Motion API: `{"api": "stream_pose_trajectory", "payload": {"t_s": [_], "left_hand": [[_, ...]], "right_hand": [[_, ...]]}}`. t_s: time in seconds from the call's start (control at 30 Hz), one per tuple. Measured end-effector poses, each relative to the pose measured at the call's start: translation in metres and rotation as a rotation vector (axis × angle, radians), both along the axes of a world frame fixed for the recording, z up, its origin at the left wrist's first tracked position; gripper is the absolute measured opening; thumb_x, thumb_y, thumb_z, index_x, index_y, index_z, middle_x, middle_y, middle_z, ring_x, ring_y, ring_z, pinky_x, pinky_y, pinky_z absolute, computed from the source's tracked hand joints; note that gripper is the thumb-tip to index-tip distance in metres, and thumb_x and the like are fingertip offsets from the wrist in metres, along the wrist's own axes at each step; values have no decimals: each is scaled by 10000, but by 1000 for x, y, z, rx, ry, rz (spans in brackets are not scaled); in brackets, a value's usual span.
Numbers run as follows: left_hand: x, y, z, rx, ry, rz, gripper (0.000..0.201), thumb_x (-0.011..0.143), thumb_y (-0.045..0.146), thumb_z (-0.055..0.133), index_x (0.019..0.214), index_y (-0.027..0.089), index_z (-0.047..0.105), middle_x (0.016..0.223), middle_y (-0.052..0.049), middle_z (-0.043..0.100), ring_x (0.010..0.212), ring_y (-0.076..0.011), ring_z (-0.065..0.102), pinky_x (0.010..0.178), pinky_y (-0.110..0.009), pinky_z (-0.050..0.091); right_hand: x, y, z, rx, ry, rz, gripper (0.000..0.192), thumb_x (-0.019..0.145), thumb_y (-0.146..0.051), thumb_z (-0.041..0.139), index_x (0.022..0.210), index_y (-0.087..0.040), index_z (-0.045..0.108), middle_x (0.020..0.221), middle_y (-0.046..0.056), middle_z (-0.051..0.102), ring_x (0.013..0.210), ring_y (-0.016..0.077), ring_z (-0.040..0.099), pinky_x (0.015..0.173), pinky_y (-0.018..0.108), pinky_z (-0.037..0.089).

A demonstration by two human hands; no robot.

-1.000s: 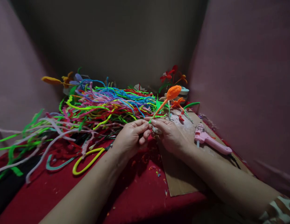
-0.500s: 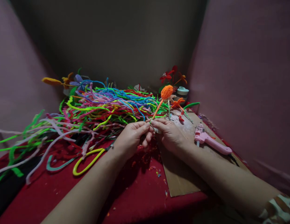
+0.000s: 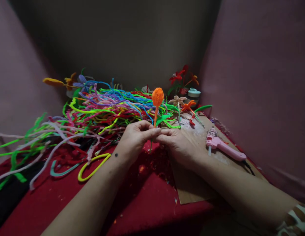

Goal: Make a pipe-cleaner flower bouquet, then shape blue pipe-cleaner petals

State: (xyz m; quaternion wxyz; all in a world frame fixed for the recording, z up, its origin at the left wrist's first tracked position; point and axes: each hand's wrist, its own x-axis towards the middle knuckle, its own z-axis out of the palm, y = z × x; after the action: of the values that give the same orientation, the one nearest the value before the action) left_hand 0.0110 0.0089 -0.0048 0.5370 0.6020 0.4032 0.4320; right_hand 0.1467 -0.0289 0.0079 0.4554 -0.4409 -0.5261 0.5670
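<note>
An orange pipe-cleaner flower with a fuzzy, egg-shaped head stands upright above my joined fingertips. Its orange stem runs down into the pinch of my left hand, and a short green tip pokes out below. My right hand is closed at the same spot, its thumb and fingertips pressed against the stem beside the left thumb. A green pipe-cleaner leaf rises just right of the stem, its lower end hidden by the fingers. Which fingers bear on the leaf I cannot make out.
A heap of colourful pipe cleaners lies behind my hands. Yellow-handled scissors rest by my left forearm. On the cardboard at right lie a pink glue gun and finished flowers. A lidded jar stands behind.
The orange flower has swung from leaning right to upright and shifted left. A green leaf now shows beside its stem. Both hands stay together, pinching at the stem.
</note>
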Motion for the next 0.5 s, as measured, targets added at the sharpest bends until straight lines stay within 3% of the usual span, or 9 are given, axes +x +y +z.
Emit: {"api": "stream_pose_trajectory", "payload": {"t_s": [0.2,0.5], "left_hand": [[-3,2,2,-7,64,-24,231,665,288,685,560,133,550,506,56,481,450,-47,378,454,-198,280],[-4,3,5,-10,165,12,264,659,348,671,554,127,571,465,62,410,420,-39,295,430,-205,211]], "right_hand": [[1,8,-17,-21,58,31,181,673,-206,625,495,-180,608,498,-43,435,492,79,290,521,258,247],[-3,-3,7,-74,-10,4,322,713,-193,606,397,-202,549,392,-52,359,417,67,224,458,249,181]]}}
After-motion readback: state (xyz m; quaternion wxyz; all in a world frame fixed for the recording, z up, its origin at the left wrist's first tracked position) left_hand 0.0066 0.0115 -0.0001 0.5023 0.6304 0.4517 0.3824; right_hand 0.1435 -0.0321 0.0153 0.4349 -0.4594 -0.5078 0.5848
